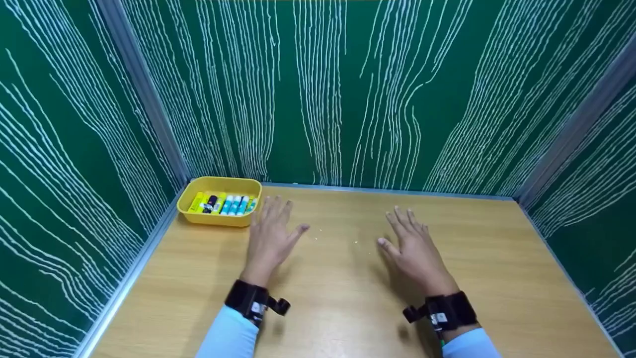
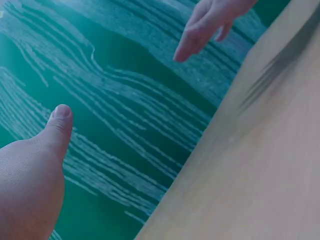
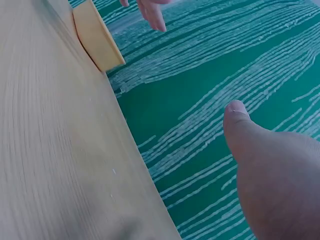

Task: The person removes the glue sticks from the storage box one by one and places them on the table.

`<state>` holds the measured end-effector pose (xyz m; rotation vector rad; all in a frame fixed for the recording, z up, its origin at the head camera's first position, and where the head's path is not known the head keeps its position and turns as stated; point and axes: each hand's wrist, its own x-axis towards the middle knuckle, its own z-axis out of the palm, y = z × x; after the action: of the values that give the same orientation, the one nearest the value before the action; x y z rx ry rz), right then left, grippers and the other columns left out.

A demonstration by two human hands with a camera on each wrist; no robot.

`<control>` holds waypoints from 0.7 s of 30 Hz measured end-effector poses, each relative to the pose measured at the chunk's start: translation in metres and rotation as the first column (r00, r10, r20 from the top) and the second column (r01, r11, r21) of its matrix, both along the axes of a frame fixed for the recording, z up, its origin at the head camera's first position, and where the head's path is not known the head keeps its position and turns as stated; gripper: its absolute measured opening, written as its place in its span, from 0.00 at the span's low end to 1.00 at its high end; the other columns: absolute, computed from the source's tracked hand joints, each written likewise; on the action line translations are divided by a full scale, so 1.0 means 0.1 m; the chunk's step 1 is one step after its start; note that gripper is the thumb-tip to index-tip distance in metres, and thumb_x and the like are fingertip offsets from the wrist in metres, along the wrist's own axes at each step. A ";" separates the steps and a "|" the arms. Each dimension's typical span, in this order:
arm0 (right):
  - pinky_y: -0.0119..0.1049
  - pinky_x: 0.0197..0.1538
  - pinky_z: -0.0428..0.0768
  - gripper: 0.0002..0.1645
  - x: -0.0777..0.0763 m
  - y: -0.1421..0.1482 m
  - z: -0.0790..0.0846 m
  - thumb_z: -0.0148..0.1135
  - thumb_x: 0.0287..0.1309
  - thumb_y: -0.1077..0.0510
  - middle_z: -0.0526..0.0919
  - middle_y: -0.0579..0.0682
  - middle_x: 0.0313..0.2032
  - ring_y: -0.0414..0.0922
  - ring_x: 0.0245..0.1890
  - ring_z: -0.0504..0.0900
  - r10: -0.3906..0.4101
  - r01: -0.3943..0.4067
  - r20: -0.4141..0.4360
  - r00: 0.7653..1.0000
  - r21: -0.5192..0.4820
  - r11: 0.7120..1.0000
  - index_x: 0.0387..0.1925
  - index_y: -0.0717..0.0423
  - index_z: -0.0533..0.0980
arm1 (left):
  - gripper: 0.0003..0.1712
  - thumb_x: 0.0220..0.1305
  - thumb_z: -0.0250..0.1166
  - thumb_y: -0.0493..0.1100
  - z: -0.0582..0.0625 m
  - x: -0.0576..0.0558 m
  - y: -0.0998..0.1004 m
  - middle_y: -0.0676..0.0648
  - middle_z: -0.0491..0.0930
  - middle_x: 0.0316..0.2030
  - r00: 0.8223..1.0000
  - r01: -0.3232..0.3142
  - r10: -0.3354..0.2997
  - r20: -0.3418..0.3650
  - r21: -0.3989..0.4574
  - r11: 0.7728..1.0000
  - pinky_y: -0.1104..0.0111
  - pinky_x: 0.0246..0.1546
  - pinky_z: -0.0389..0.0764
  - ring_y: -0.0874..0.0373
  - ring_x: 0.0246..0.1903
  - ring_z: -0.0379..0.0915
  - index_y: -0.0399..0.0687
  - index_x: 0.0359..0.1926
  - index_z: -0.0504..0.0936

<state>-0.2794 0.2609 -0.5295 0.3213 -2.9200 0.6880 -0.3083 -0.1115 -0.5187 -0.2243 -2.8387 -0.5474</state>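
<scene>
My left hand is held over the wooden table with its fingers straight and the thumb spread to the right. It is nearest to a yellow basket at the back left, its fingertips by the basket's right end. Inside lie several glue sticks, some yellow and some white and teal, with a dark item among them. Over the right half of the table, my right hand has its fingers extended and holds nothing. In the left wrist view, the left thumb points up and the right hand shows beyond.
Green panels with wavy white lines stand around the table at the back and both sides. Grey metal posts mark the corners. A few tiny white crumbs lie between the hands. Each wrist wears a black camera strap.
</scene>
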 end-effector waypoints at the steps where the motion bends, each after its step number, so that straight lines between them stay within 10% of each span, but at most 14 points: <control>1: 0.76 0.88 0.41 0.52 -0.01 -0.04 0.00 0.52 0.83 0.25 0.44 0.53 0.93 0.64 0.94 0.39 0.008 -0.008 0.007 1.000 0.002 1.000 0.93 0.42 0.52 | 0.61 0.74 0.37 0.90 0.02 -0.03 -0.07 0.44 0.51 0.93 1.000 -0.010 0.010 0.003 -0.001 1.000 0.32 0.89 0.45 0.41 0.93 0.38 0.59 0.91 0.59; 12: 0.72 0.90 0.43 0.52 -0.25 -0.49 0.17 0.45 0.82 0.20 0.44 0.47 0.93 0.59 0.94 0.39 0.119 -0.118 -0.017 0.993 0.042 0.992 0.93 0.38 0.52 | 0.71 0.66 0.28 0.97 0.02 -0.40 -0.94 0.37 0.51 0.92 0.983 -0.168 0.173 0.058 -0.078 0.983 0.27 0.87 0.44 0.33 0.92 0.39 0.56 0.93 0.57; 21: 0.68 0.90 0.44 0.52 -0.39 -0.94 0.15 0.43 0.82 0.20 0.43 0.48 0.93 0.58 0.94 0.39 0.228 -0.228 0.017 0.974 0.092 0.969 0.93 0.38 0.51 | 0.52 0.81 0.63 0.73 -0.11 -0.48 -1.49 0.31 0.54 0.89 0.973 -0.170 0.183 0.144 -0.095 0.981 0.25 0.85 0.49 0.29 0.90 0.44 0.47 0.89 0.64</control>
<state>-0.3183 0.1669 -0.5146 0.6753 -2.9552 0.5807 -0.3562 -0.2604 -0.5298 0.0591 -2.9926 -0.4279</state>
